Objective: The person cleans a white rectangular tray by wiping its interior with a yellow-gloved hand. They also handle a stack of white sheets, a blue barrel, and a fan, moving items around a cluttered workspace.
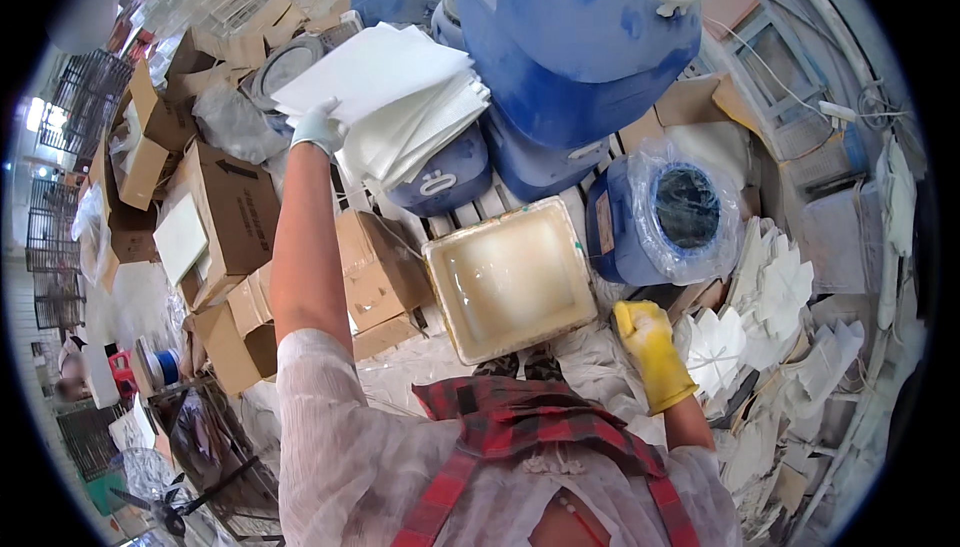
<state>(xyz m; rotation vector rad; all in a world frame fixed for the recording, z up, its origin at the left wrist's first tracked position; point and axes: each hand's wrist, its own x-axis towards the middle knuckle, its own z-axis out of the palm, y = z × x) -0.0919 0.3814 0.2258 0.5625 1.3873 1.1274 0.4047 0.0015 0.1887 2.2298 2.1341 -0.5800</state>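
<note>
My left hand point(320, 129), in a thin white glove, has its fingers closed on the near left edge of a white sheet point(365, 67). That sheet lies at the top of a fanned stack of white sheets point(415, 122) resting over a blue jerrycan point(440, 172). My right hand point(648, 342), in a yellow rubber glove, is held low at the right with its fingers curled; whether anything is inside them is hidden. Between my arms stands a rectangular cream tub point(580, 287), crusted along its rim, with a pale glossy liquid in it.
Large blue drums point(600, 47) rise at the back. A blue container point(617, 232) with plastic film round its round opening stands right of the tub. Pleated white pieces point(765, 292) pile up at far right. Cardboard boxes point(235, 212) crowd the left, and one box point(375, 262) sits beside the tub.
</note>
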